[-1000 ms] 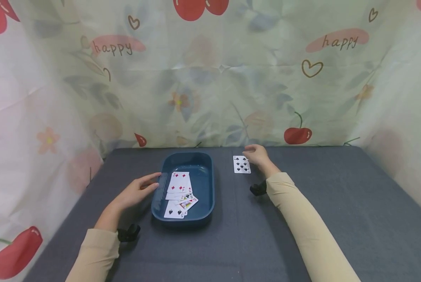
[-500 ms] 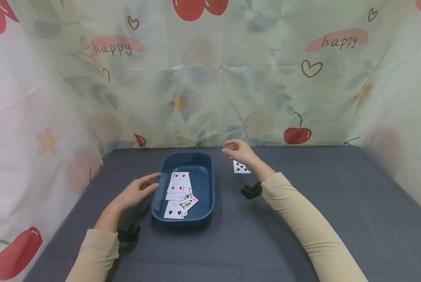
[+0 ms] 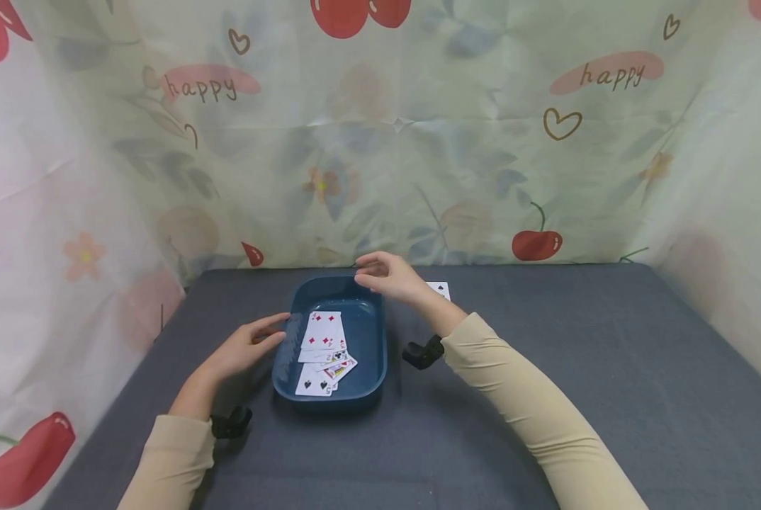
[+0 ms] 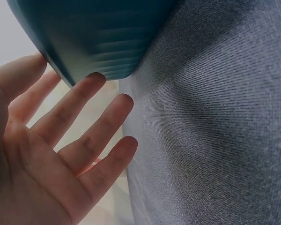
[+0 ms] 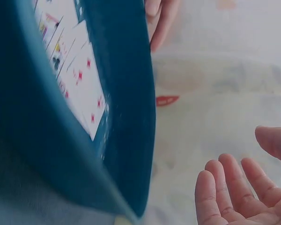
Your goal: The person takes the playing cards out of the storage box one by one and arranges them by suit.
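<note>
– Floral curtain is hanging behind a grey desk. Where are the cards sitting?
– They're lying overlapped, face up, inside a blue tub, nearer its left wall. Four of diamonds is lying toward the far end. One spade card is lying on the desk, right of the tub; right arm is covering part of it.
– Left?
– Left hand is resting at the tub's left rim. Grip is spreading, fingers apart.
– Right?
– Right hand is hovering over the tub's far right corner. Grip is hanging loose, fingers bending slightly, thumb standing clear of them.
– Sleeves?
– Cream sleeves, and black devices are sitting at both wrists.
</note>
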Demonstrator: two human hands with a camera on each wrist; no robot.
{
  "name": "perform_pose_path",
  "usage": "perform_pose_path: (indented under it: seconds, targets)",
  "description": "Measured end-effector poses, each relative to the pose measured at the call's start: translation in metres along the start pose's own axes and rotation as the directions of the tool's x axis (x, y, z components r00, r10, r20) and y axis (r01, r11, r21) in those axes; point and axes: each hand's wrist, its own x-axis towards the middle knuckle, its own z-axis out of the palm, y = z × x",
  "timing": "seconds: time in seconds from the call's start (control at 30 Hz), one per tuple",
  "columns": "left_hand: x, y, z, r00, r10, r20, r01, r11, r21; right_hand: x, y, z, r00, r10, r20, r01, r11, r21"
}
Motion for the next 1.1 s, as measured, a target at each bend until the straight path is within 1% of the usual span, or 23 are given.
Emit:
perform_pose_path:
  seconds: [0.23,0.53,0.73,0.93,1.1]
  targets:
    - [0.001,-0.001,0.000,1.000,-0.002,0.003,0.002,1.000,-0.003,0.007,-0.009,0.025,0.999,-0.028,0.024,0.028,1.000,-0.010]
    - [0.002,-0.002,0.000,1.000,-0.003,0.008,0.003,1.000,-0.007,0.021,-0.009,0.052,0.999,0.019,0.038,-0.020,0.999,0.031]
    - [0.002,-0.001,0.000,1.000,0.008,0.011,-0.008,1.000,-0.001,0.029,-0.006,0.063,0.997,0.067,0.037,-0.069,0.996,0.058]
    - [0.002,0.000,-0.001,1.000,0.004,0.009,-0.004,1.000,0.003,0.038,0.005,0.070,0.991,0.136,-0.012,-0.135,0.989,0.057]
    - [0.003,-0.001,0.000,1.000,0.007,0.009,-0.008,1.000,0.010,0.044,0.018,0.077,0.983,0.173,-0.057,-0.173,0.985,0.009]
